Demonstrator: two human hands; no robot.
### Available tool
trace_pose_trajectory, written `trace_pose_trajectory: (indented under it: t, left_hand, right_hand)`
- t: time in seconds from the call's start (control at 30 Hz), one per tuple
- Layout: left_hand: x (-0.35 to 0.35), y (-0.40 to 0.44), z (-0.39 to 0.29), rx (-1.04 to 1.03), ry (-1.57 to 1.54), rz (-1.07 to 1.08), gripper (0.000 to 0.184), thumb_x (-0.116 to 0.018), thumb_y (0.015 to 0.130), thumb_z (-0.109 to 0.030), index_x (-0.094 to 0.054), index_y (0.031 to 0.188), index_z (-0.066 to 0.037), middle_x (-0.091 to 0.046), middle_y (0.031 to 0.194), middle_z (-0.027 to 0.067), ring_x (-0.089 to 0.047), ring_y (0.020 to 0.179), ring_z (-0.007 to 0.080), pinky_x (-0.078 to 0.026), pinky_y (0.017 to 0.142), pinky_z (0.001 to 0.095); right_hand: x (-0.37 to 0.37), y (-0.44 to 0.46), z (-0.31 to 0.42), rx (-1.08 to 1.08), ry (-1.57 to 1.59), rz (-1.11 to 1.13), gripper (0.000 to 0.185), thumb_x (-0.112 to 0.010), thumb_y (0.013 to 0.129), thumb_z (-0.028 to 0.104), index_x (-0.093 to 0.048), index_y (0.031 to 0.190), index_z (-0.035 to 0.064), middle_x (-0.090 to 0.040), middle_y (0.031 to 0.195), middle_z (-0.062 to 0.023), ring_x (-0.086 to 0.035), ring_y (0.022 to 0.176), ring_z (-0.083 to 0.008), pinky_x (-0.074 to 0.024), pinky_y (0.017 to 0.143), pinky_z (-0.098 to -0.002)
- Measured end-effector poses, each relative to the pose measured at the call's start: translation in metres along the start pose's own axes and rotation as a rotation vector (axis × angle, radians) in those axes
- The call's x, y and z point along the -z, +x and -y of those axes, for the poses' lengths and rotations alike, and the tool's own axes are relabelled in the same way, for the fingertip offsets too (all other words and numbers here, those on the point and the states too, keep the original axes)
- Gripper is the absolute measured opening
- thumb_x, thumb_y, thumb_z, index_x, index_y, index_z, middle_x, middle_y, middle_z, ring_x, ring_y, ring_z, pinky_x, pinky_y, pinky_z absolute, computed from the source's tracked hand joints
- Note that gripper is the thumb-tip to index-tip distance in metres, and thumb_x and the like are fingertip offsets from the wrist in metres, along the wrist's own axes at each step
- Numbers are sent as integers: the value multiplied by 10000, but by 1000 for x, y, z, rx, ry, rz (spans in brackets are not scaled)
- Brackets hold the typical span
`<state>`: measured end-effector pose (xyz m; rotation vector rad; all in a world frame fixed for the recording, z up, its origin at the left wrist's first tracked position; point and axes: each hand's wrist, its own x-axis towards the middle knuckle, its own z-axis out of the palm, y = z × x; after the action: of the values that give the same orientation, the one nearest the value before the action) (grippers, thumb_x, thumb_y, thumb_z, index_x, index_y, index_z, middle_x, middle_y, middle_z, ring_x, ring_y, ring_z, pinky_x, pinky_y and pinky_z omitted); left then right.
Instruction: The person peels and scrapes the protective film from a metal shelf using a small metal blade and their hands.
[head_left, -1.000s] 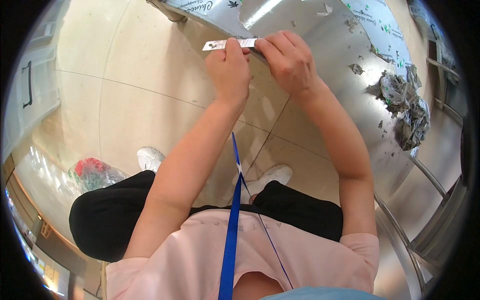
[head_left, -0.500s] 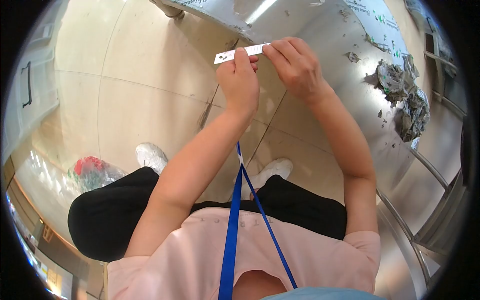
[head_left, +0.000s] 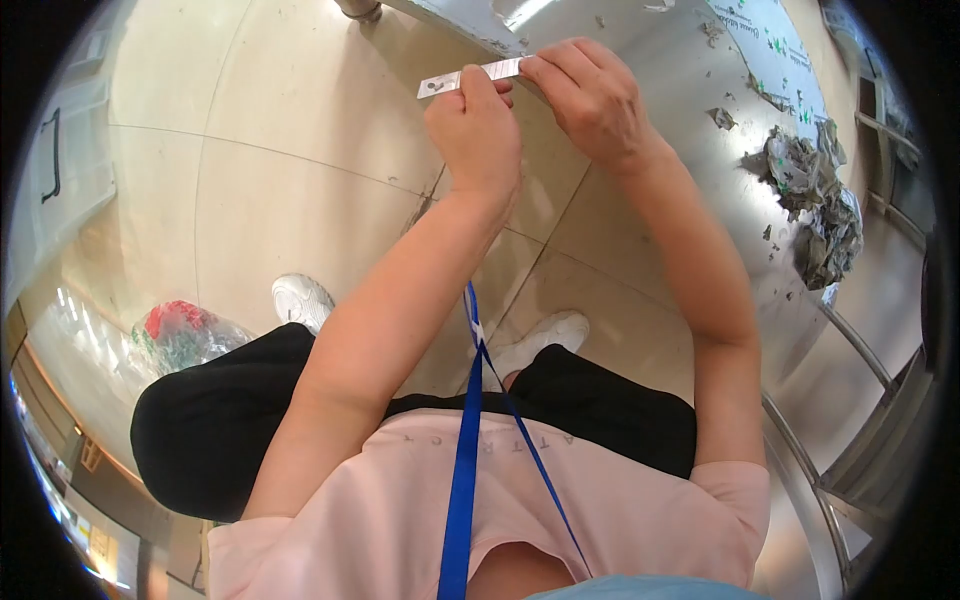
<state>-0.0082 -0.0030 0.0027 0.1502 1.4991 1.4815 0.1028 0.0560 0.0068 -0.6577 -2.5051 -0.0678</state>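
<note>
Left hand [head_left: 474,136] around white strip [head_left: 503,69]; middle hidden under thumb, print illegible

On the shiny silver metal tabletop [head_left: 690,100]: 1 crumpled heap of grey film [head_left: 815,210], smaller torn grey scraps [head_left: 722,119], and pale-blue printed film [head_left: 788,62] along the right edge.

here the left hand [head_left: 475,140] hides the middle of the white strip [head_left: 503,69], whose print is too small to read! the right hand [head_left: 595,105] covers its right end. far side, the metal surface [head_left: 695,165] runs out of view; left, the clear bag's [head_left: 205,345] contents blur.
</note>
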Motion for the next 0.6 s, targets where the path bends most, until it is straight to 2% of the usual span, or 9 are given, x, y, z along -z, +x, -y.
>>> trace_pose_trajectory:
  t: [0.1,0.3,0.4,0.5,0.6]
  left_hand:
    - [0,-6,-3,66,15,-6,288,-493,858,-188,-553,685,34,-502,606,30,-425,501,94,-318,446,218]
    - [-2,5,2,-19,-2,6,283,-495,855,-184,-550,679,31,-506,609,34,-433,516,94,-327,459,220]
    - [-3,-7,1,60,-2,47,282,-494,849,-182,-551,670,28,-508,605,34,-437,524,95,-323,462,219]
    - [-8,-3,7,-23,-8,19,269,-496,835,-171,-551,665,30,-507,600,33,-434,525,92,-314,459,218]
    - [-9,3,1,12,4,35,274,-496,839,-181,-550,670,28,-506,604,33,-430,525,90,-315,459,222]
  right_hand:
    - [2,-2,2,-10,-10,15,174,-557,638,67,-590,808,52,-545,771,-24,-547,723,-182,-472,629,-279]
    - [1,2,-2,1,-6,45,170,-554,645,74,-593,810,60,-550,777,-21,-548,725,-184,-472,627,-280]
    - [11,-3,-2,-11,-23,76,161,-553,649,74,-591,805,59,-549,778,-22,-547,726,-186,-471,622,-281]
    - [11,1,-5,-23,-1,61,153,-559,650,73,-589,799,57,-539,764,-22,-543,719,-185,-467,611,-283]
    - [9,4,-6,-11,-4,68,146,-564,652,72,-590,796,63,-529,751,-22,-539,713,-181,-465,607,-284]
